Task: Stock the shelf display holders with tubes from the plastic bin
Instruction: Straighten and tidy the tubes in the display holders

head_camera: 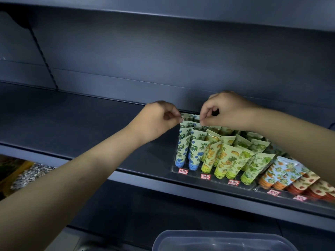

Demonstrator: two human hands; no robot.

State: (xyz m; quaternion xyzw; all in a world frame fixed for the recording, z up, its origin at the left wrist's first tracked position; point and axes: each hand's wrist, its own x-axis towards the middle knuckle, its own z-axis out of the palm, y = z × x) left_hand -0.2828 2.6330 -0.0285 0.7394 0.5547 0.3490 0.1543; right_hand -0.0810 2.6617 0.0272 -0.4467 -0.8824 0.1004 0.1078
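Observation:
A clear display holder [192,173] on the dark shelf carries rows of flower-printed tubes: blue-capped tubes [183,147] at the left, yellow-green tubes [226,162] in the middle, orange and red ones [282,173] at the right. My left hand [159,118] pinches the top left corner of a rear blue-capped tube [188,117]. My right hand [228,110] pinches the top edge of the same rear row from the right. The clear plastic bin [223,240] sits at the bottom edge; I see no tubes in its visible part.
The dark shelf [72,120] stretches bare to the left of the holder. Red-and-white price tags [205,176] line the holder's front lip. Another shelf board [181,8] hangs overhead. Packaged goods [21,171] show on a lower level at far left.

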